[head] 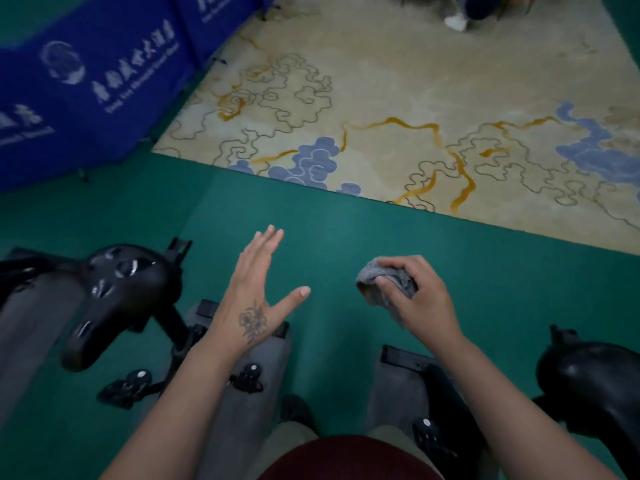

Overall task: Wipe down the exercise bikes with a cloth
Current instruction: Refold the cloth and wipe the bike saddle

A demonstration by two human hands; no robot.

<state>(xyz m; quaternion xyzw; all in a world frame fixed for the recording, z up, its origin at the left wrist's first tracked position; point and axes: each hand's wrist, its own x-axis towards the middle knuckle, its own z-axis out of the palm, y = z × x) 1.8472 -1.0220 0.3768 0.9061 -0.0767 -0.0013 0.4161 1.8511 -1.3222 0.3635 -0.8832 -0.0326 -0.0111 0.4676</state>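
My right hand [419, 299] grips a bunched grey cloth [377, 278] in the air above the green floor. My left hand [258, 296] is held out flat with straight, spread fingers and touches nothing. A black bike saddle [114, 289] sits to the left of my left hand on its black post. Below my left forearm lies a grey bike frame [256, 368] with a black pedal [247, 377]. A second black saddle [595, 379] stands at the lower right, beside another grey frame [398, 386].
Green flooring [346, 230] runs between the bikes. Beyond it lies a beige patterned carpet [398, 98]. Blue printed barrier banners [86, 81] stand at the upper left. A person's white shoe [457, 20] shows at the top edge.
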